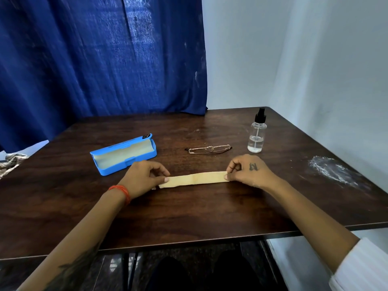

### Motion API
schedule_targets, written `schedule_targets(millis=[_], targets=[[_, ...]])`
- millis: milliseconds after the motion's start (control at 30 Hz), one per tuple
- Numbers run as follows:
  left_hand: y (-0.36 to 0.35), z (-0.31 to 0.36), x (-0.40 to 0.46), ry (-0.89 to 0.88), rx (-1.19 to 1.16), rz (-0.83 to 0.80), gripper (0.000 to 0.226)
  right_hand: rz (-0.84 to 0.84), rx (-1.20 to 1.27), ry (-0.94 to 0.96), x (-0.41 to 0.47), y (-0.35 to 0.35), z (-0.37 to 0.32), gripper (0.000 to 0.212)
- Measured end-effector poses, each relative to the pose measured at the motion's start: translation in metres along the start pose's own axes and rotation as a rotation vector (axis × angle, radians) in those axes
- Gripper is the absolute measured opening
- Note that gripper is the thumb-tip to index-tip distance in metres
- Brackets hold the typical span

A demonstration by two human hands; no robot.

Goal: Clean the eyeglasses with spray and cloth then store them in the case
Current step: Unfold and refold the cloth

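A beige cloth (194, 179), folded into a long narrow strip, lies on the dark wooden table (189, 213). My left hand (144, 177) pinches its left end and my right hand (247, 171) pinches its right end. Beyond the cloth lie thin gold-rimmed eyeglasses (209, 149), folded flat. A blue glasses case (123, 154) stands open to the left, its pale lining showing. A clear spray bottle (257, 133) with a black nozzle stands upright to the right of the glasses.
A white powdery smear (331, 169) marks the table near its right edge. A blue curtain (94, 59) hangs behind the table and a white wall (315, 59) closes the right side. Crumpled fabric (10, 162) lies off the table's left edge.
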State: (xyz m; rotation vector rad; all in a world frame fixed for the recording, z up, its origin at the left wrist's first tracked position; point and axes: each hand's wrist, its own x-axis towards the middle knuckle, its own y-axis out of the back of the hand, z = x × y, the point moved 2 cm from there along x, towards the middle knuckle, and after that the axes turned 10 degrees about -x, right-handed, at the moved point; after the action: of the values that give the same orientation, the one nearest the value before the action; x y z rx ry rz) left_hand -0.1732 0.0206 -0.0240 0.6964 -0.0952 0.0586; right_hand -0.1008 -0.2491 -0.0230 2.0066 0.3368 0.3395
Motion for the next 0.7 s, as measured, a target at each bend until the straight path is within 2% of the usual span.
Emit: schedule_targets(millis=[100,200,300,400,500,567,700], targets=[[-0.003,-0.001,0.000,-0.066,0.238,-0.006,0.029,0.099,-0.053,0.057,0.001,0.001,0.000,0.023],[-0.007,-0.002,-0.001,-0.088,0.303,-0.062,0.041,0.096,-0.049,0.164,0.002,-0.004,-0.010,0.033],[-0.009,-0.002,-0.002,-0.079,0.295,-0.094,0.028,-0.030,-0.112,0.215,0.002,-0.011,-0.019,0.038],[-0.009,-0.001,-0.003,-0.072,0.262,-0.109,0.012,-0.117,-0.070,0.166,0.004,-0.008,-0.024,0.026],[-0.007,-0.002,-0.008,-0.081,0.153,-0.085,0.009,-0.169,-0.059,0.159,0.005,-0.006,-0.027,0.014],[-0.002,-0.005,-0.013,-0.076,0.023,-0.025,0.007,-0.143,0.004,0.171,0.005,-0.004,-0.032,0.011],[0.016,-0.015,-0.025,-0.027,-0.310,0.156,0.010,-0.081,0.315,0.183,0.008,-0.007,-0.051,0.011]])
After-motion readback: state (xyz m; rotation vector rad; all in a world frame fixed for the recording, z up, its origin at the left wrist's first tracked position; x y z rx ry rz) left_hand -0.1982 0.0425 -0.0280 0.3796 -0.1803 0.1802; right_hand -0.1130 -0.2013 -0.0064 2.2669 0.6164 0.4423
